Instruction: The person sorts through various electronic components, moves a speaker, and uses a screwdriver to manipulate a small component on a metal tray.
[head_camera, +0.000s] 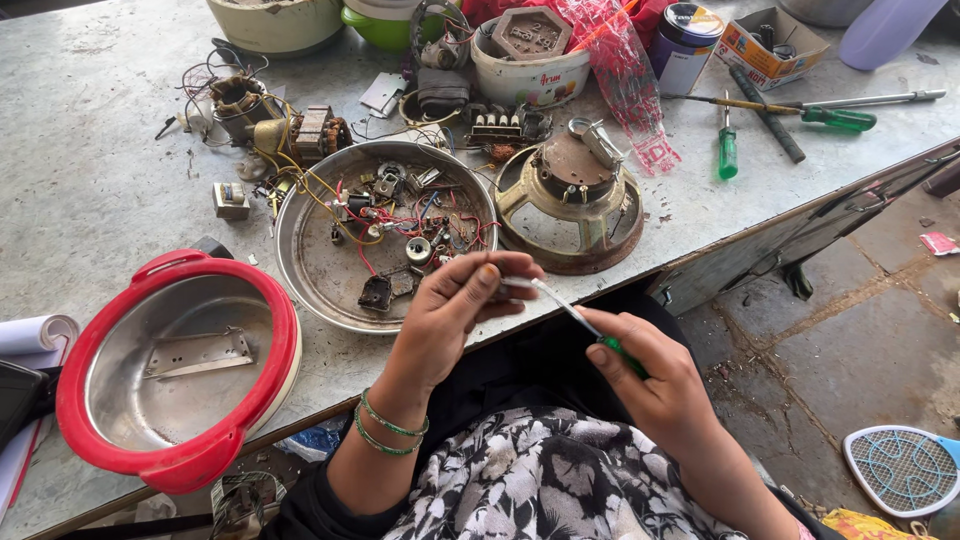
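The right hand (655, 385) grips the green handle of a thin screwdriver (570, 315), light and stiff; the left hand (455, 310) pinches its tip, at 6 o'clock from the metal tray (300, 270) on the tabletop (90, 190)

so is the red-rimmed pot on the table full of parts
No, the red-rimmed pot holds only a flat metal plate; the loose parts lie in the round steel tray.

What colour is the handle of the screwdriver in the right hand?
Green, on the thin metal-shafted screwdriver in the right hand; head view.
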